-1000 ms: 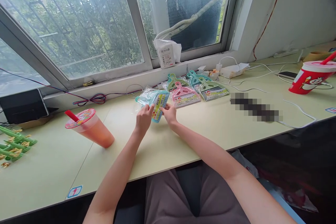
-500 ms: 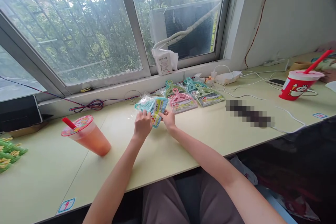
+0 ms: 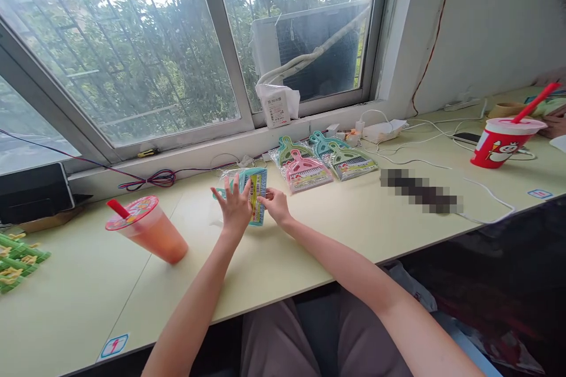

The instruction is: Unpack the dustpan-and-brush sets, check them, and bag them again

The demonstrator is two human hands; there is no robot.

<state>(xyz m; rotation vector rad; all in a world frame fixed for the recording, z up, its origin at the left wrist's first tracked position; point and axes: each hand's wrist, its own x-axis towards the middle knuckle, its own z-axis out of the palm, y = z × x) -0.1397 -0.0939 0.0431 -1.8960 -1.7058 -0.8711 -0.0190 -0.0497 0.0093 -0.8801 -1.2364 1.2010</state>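
A light blue dustpan and brush set [image 3: 257, 185] with a yellow label is tilted up from the table, its handle end pointing left. Across its left part lies my left hand [image 3: 235, 206], open with the fingers spread, covering some of the set. My right hand [image 3: 275, 205] pinches the set's right edge between thumb and fingers. Clear plastic wrap shows around the handle end. Just beyond my right hand, similar wrapped sets lie flat: a pink one [image 3: 305, 171], a green one [image 3: 351, 160] and others partly beneath them.
A tilted-looking cup of orange drink [image 3: 161, 232] stands at left, and a red cup [image 3: 502, 144] at far right. White cables [image 3: 490, 191] run over the table [image 3: 309, 253]. A tissue pack [image 3: 277, 107] leans by the window. Another person's hand [image 3: 555, 125] shows at the right edge.
The blue set has shifted left and turned more upright. My left hand's fingers have gone from curled to spread. The right hand has moved slightly left with the set.
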